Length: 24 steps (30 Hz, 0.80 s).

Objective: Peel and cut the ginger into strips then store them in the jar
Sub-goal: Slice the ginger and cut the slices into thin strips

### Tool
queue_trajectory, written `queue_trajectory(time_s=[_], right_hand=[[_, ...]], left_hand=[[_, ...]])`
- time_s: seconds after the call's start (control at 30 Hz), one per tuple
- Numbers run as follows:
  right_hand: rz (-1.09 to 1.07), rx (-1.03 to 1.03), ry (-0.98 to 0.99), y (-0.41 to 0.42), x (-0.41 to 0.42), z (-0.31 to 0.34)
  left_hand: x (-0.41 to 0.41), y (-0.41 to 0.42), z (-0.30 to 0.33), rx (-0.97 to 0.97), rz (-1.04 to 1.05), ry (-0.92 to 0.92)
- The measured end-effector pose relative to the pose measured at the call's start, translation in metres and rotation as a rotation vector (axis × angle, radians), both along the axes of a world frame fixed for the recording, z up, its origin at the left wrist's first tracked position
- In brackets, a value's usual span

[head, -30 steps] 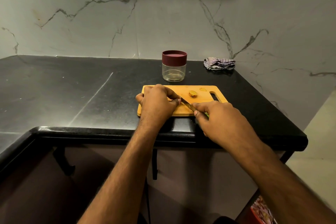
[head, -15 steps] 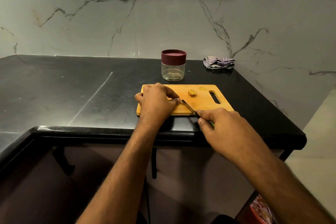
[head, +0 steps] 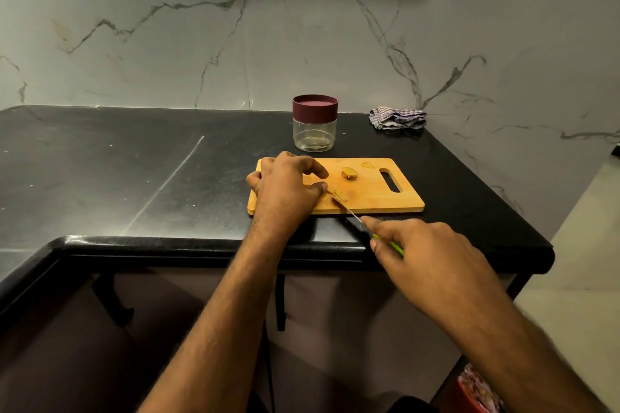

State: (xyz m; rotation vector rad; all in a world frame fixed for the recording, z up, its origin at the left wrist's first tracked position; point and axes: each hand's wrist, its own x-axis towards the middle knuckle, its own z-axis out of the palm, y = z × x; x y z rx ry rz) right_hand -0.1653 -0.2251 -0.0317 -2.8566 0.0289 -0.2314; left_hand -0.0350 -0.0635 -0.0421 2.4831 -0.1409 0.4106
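Observation:
A wooden cutting board (head: 375, 199) lies near the front edge of the black counter. My left hand (head: 285, 188) rests on the board's left part, its fingertips pinching a small ginger piece (head: 339, 194). My right hand (head: 426, 255) grips the green handle of a knife (head: 349, 209), forefinger stretched along it; the blade tip lies on the board by the cut strips. A second ginger chunk (head: 349, 173) and a thin slice (head: 368, 165) lie farther back on the board. Behind the board stands a clear jar (head: 314, 124) with a maroon lid on.
A crumpled checked cloth (head: 397, 117) lies at the back right against the marble wall. The black counter (head: 134, 171) stretches left and ends close on the right (head: 536, 245). A red bin (head: 476, 392) with scraps sits on the floor lower right.
My right hand has drawn the knife back toward the counter's front edge, so the blade has slid out from under my left fingers. Cut ginger pieces now show beside my left fingertips.

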Motion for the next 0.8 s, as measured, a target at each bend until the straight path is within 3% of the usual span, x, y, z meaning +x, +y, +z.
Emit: queue_trajectory(time_s=[0.17,0.8], right_hand=[[0.000,-0.037,0.063,0.0011,-0.0008,0.0002],[-0.038,0.052,-0.046,0.0006,0.0085,0.0055]], left_hand=[[0.0004,0.0000,-0.0018,0.038,-0.034,-0.003],[0.0037,0.0004,-0.0011,0.007,0.014,0.026]])
